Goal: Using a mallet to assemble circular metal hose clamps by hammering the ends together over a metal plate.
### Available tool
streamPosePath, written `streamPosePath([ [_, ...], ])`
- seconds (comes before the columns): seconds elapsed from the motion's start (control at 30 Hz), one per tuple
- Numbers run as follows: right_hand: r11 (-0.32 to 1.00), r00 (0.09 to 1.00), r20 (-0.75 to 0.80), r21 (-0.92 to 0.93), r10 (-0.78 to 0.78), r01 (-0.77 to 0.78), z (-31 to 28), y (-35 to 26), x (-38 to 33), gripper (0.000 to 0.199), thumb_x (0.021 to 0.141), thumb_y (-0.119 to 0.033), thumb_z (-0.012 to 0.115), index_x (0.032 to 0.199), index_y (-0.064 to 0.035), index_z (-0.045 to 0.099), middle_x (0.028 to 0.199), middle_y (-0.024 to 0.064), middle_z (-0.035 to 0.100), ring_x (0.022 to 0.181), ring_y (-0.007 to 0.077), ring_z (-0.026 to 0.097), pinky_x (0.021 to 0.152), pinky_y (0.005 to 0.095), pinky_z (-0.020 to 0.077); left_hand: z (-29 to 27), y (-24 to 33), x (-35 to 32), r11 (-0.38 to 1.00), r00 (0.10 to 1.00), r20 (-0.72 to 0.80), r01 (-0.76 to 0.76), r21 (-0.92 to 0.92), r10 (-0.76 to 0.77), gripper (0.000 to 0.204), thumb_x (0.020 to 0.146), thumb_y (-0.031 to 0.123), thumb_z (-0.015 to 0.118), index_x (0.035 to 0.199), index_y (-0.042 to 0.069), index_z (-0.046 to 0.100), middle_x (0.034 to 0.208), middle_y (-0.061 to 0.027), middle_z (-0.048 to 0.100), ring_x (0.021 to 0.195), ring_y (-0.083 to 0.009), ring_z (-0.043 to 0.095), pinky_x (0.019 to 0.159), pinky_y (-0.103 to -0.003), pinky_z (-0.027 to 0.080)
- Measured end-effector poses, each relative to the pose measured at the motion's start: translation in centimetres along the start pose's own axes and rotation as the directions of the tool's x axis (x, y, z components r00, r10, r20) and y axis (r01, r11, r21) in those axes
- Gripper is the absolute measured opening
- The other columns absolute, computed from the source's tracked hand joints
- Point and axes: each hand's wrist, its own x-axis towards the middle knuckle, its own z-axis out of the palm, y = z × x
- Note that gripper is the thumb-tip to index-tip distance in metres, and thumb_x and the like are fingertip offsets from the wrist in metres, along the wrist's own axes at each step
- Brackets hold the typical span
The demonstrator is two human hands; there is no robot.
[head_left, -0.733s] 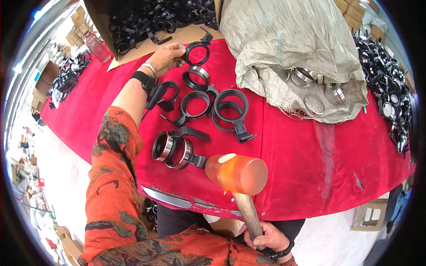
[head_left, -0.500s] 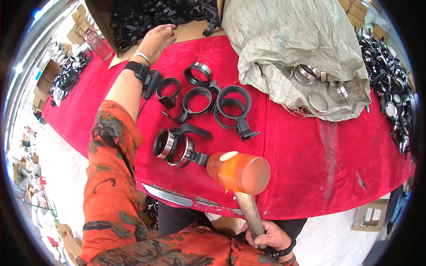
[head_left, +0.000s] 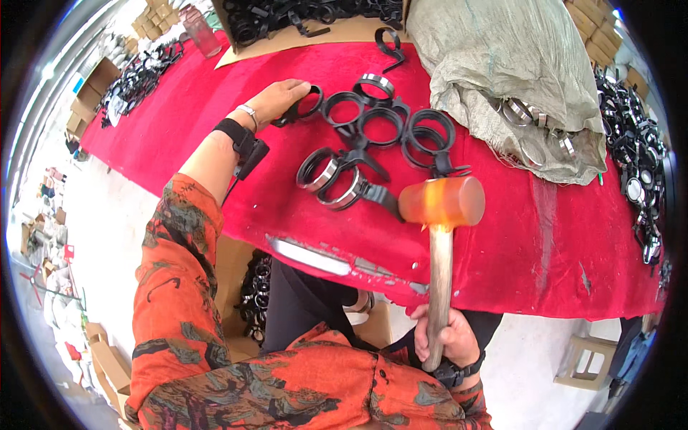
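Note:
My left hand point(head_left: 276, 102) is closed on a black plastic ring with a side arm point(head_left: 312, 100) at the left of a cluster of similar rings. My right hand point(head_left: 450, 338), low in front of me, grips the wooden handle of a mallet point(head_left: 441, 203). The mallet's orange, translucent head lies over the cloth's near part, beside two black rings with silver bands point(head_left: 331, 179). Behind those sit more black rings point(head_left: 380, 127), one with a silver band point(head_left: 378, 86), and a stacked pair point(head_left: 430, 136).
A red cloth point(head_left: 502, 244) covers the table. At the back stands a cardboard box of black rings point(head_left: 308, 18), with a single ring point(head_left: 389, 46) before it. A woven sack point(head_left: 502, 64) with silver bands point(head_left: 517, 112) lies right; heaps of black parts point(head_left: 631, 158) flank the table.
My left hand has come back from the box and now holds a black ring beside the others. The mallet stays in my right hand, its handle more upright. The view has shifted.

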Motion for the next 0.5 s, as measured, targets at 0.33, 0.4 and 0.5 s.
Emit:
streamPosePath([
  [0.33,0.986,0.981,-0.094,-0.001,-0.168,0.169,2.3,1.7,0.1,0.054,0.085,-0.037,0.066,0.115,0.0033,0.046,0.065,0.0047,0.049,0.047,0.0114,0.046,0.042,0.0251,0.0418,0.4,8.7,-12.0,0.907,0.907,-0.148,-0.41,-0.095,0.395,0.024,0.087,0.019,0.062,0.098,-0.001,0.061,0.08,-0.0089,0.061,0.079,-0.0155,0.058,0.07,-0.03,0.048],
  [0.4,0.983,0.978,-0.099,-0.009,-0.183,0.183,3.0,2.2,-0.6,0.054,0.085,-0.036,0.066,0.115,0.0036,0.046,0.065,0.0047,0.049,0.047,0.0109,0.046,0.042,0.0246,0.0414,3.0,10.3,-15.4,0.817,0.815,-0.065,-0.574,0.05,0.576,0.03,0.085,0.022,0.063,0.104,-0.001,0.059,0.083,-0.0121,0.06,0.079,-0.0248,0.06,0.07,-0.035,0.049],
  [0.5,0.983,0.981,-0.072,0.003,-0.181,0.182,3.6,3.4,-1.9,0.053,0.084,-0.036,0.066,0.114,0.0034,0.046,0.065,0.005,0.049,0.047,0.0114,0.046,0.042,0.0248,0.0419,7.4,11.2,-18.5,0.756,0.738,-0.167,-0.622,0.204,0.653,0.047,0.082,0.023,0.067,0.121,0.002,0.052,0.093,-0.0179,0.057,0.08,-0.0339,0.059,0.069,-0.04,0.049],
])
